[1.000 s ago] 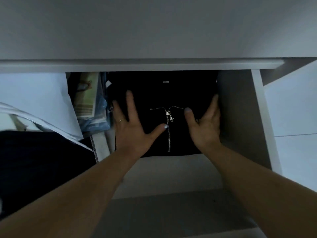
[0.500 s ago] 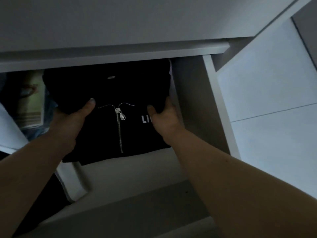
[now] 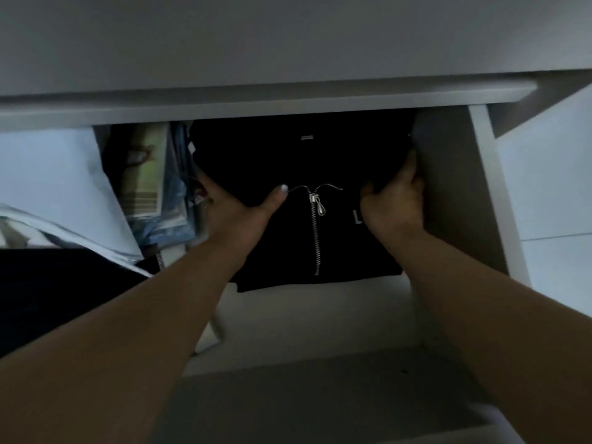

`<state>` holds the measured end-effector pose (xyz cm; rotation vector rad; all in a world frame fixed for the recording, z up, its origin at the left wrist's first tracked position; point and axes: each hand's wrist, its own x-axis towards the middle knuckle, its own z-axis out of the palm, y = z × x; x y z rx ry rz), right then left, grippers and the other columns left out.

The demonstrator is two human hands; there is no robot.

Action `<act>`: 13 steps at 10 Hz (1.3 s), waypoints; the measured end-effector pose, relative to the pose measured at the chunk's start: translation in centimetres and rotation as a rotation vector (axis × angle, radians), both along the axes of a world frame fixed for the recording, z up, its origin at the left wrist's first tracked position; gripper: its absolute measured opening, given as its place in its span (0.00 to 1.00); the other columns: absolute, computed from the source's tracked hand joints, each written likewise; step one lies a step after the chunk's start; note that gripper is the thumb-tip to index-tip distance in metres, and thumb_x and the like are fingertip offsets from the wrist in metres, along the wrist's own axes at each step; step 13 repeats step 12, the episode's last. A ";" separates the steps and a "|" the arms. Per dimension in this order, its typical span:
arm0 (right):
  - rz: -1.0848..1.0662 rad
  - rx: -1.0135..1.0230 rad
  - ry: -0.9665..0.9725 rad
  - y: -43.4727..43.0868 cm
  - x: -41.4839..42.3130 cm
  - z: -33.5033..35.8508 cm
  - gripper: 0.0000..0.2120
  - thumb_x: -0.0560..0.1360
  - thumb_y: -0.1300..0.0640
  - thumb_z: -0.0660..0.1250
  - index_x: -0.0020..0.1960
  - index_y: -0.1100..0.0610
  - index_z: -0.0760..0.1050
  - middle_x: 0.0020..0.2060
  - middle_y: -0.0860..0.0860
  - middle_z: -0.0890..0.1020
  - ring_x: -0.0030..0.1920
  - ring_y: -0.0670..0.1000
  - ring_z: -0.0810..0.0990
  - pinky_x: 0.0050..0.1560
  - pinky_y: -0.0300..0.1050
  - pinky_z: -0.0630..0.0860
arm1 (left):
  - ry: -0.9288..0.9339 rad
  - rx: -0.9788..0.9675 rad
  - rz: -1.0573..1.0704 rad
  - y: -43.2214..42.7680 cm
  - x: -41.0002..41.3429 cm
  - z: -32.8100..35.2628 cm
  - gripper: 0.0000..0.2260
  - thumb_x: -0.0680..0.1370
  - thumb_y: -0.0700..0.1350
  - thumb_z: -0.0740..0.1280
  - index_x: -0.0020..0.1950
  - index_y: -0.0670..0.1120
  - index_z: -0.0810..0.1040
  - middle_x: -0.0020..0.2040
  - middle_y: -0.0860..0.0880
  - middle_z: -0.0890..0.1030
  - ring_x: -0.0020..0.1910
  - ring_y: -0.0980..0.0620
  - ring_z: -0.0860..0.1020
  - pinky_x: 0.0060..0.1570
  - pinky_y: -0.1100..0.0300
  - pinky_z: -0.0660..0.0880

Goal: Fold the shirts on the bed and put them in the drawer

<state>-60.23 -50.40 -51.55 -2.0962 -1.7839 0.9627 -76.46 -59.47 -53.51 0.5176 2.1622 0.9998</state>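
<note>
Mid-frame, the black shirt (image 3: 298, 158) is gripped by left hand (image 3: 238, 213) and right hand (image 3: 395, 203), apparently to be squared inside the drawer (image 3: 455, 193).

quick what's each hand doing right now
Left hand: grips the black top at its left edge, thumb on top.
Right hand: grips the black top's right edge, beside the drawer wall.

The light is dim and grey. A white cabinet front (image 3: 288, 43) fills the upper view, its lower ledge (image 3: 256, 102) jutting over the open drawer (image 3: 458, 193). Right of the cabinet a paler, brighter surface (image 3: 551, 181), crossed by one thin seam (image 3: 557, 236), may be floor or wall.
</note>
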 end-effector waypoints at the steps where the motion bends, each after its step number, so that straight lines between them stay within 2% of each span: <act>1: 0.282 0.347 -0.084 -1.5 -1.4 1.5 0.35 0.77 0.47 0.58 0.78 0.55 0.48 0.76 0.61 0.50 0.76 0.61 0.51 0.74 0.58 0.50 | 0.401 -0.013 -0.137 -0.9 1.3 1.2 0.56 0.64 0.67 0.72 0.77 0.49 0.39 0.78 0.37 0.47 0.76 0.37 0.50 0.72 0.42 0.51; 2: 0.533 0.285 -0.221 0.7 -1.8 0.7 0.33 0.79 0.42 0.50 0.78 0.53 0.43 0.78 0.57 0.44 0.77 0.55 0.40 0.74 0.54 0.37 | 0.587 -0.053 -0.465 0.5 0.6 1.2 0.60 0.60 0.74 0.67 0.77 0.49 0.35 0.77 0.40 0.35 0.76 0.40 0.35 0.71 0.40 0.36; 3: 0.638 0.175 -0.238 3.3 -1.6 -1.5 0.32 0.81 0.45 0.51 0.78 0.55 0.42 0.78 0.53 0.44 0.77 0.52 0.40 0.75 0.52 0.37 | 0.544 -0.137 -0.599 2.9 -1.9 0.2 0.65 0.56 0.75 0.69 0.76 0.49 0.33 0.76 0.41 0.32 0.75 0.42 0.33 0.73 0.44 0.35; 4: 0.674 0.212 -0.233 4.3 -1.7 -2.8 0.35 0.77 0.44 0.53 0.78 0.57 0.46 0.78 0.53 0.47 0.77 0.53 0.42 0.75 0.52 0.39 | 0.467 -0.160 -0.632 3.9 -3.2 -0.4 0.66 0.53 0.75 0.70 0.76 0.51 0.35 0.77 0.43 0.33 0.76 0.43 0.35 0.74 0.48 0.39; 5: 0.666 0.194 -0.249 5.0 -2.0 -2.0 0.35 0.77 0.45 0.54 0.78 0.58 0.47 0.78 0.55 0.48 0.77 0.53 0.43 0.75 0.53 0.40 | 0.431 -0.165 -0.633 4.2 -3.4 0.3 0.64 0.56 0.73 0.71 0.76 0.53 0.34 0.77 0.42 0.33 0.76 0.43 0.34 0.75 0.48 0.39; 6: 0.612 0.208 -0.212 3.7 -1.7 -0.5 0.34 0.79 0.47 0.57 0.78 0.56 0.44 0.78 0.55 0.45 0.77 0.53 0.42 0.76 0.53 0.40 | 0.422 -0.113 -0.564 2.4 -2.3 1.1 0.63 0.58 0.71 0.72 0.75 0.53 0.30 0.76 0.42 0.31 0.76 0.41 0.34 0.75 0.47 0.37; 7: 0.402 0.162 -0.099 -0.3 -0.1 -0.2 0.43 0.76 0.39 0.61 0.77 0.51 0.37 0.77 0.56 0.39 0.77 0.58 0.42 0.75 0.58 0.42 | 0.358 -0.045 -0.468 -1.7 0.7 0.5 0.65 0.58 0.70 0.73 0.70 0.54 0.24 0.76 0.41 0.30 0.75 0.41 0.33 0.71 0.49 0.34; 8: 0.297 -0.119 -0.044 -3.1 2.0 -1.5 0.48 0.71 0.34 0.64 0.76 0.46 0.34 0.77 0.55 0.38 0.77 0.57 0.43 0.76 0.55 0.45 | 0.167 -0.078 -0.467 -4.5 2.1 -0.9 0.64 0.59 0.64 0.77 0.66 0.55 0.22 0.76 0.43 0.31 0.76 0.44 0.35 0.76 0.45 0.44; 9: 0.285 -0.192 0.023 -3.1 2.8 -2.6 0.49 0.70 0.39 0.68 0.76 0.45 0.37 0.78 0.53 0.39 0.78 0.54 0.45 0.76 0.51 0.47 | 0.129 -0.132 -0.480 -4.8 1.9 -1.5 0.65 0.62 0.58 0.78 0.70 0.51 0.24 0.77 0.43 0.34 0.77 0.45 0.41 0.74 0.45 0.55; 10: 0.277 -0.232 -0.009 -2.1 2.2 -1.7 0.49 0.70 0.38 0.68 0.76 0.43 0.37 0.78 0.53 0.41 0.77 0.57 0.47 0.76 0.53 0.48 | 0.083 -0.176 -0.503 -3.9 0.8 -1.1 0.63 0.64 0.56 0.78 0.72 0.49 0.25 0.77 0.42 0.34 0.78 0.45 0.41 0.75 0.47 0.55; 11: 0.256 -0.261 -0.121 -3.6 1.9 0.5 0.44 0.72 0.39 0.66 0.77 0.44 0.42 0.78 0.56 0.45 0.77 0.60 0.48 0.75 0.55 0.50 | 0.034 -0.202 -0.551 -5.4 1.2 1.1 0.59 0.67 0.56 0.76 0.74 0.50 0.28 0.79 0.43 0.41 0.78 0.43 0.44 0.75 0.46 0.55; 12: 0.315 -0.252 -0.165 -5.4 2.0 3.2 0.37 0.74 0.43 0.67 0.76 0.50 0.54 0.76 0.58 0.52 0.75 0.60 0.52 0.74 0.54 0.54 | 0.049 -0.143 -0.470 -7.2 0.0 4.0 0.46 0.73 0.56 0.70 0.77 0.51 0.39 0.78 0.43 0.55 0.75 0.43 0.59 0.70 0.48 0.63; 13: 0.315 -0.252 -0.165 -5.4 2.0 3.2 0.37 0.74 0.43 0.67 0.76 0.50 0.54 0.76 0.58 0.52 0.75 0.60 0.52 0.74 0.54 0.54 | 0.049 -0.143 -0.470 -7.2 0.0 4.0 0.46 0.73 0.56 0.70 0.77 0.51 0.39 0.78 0.43 0.55 0.75 0.43 0.59 0.70 0.48 0.63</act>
